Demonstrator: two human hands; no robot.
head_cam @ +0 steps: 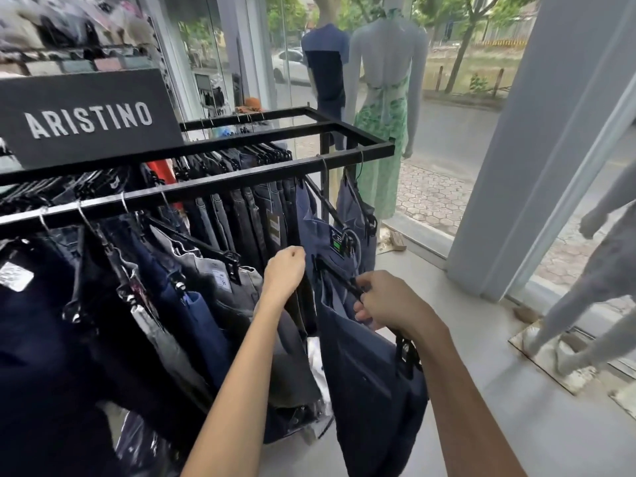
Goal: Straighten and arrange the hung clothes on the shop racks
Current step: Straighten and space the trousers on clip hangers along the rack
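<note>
A black metal rack (220, 185) carries several pairs of dark trousers and jeans on clip hangers. My right hand (385, 299) grips the black clip hanger (347, 282) of a navy pair of trousers (364, 380) held off the rail, near the rack's right end. My left hand (285, 270) reaches in among the hung trousers just left of that pair, fingers curled into the fabric of a dark pair (296, 304); what it holds is hidden. Two more navy pairs (351, 208) hang at the rail's right end.
A black ARISTINO sign (86, 115) stands on top of the rack. Mannequins stand by the shop window: one in a green dress (382, 125), one in a blue top (325, 67), and a grey one (592, 287) on a base at the right. A grey pillar (537, 160) rises beside it.
</note>
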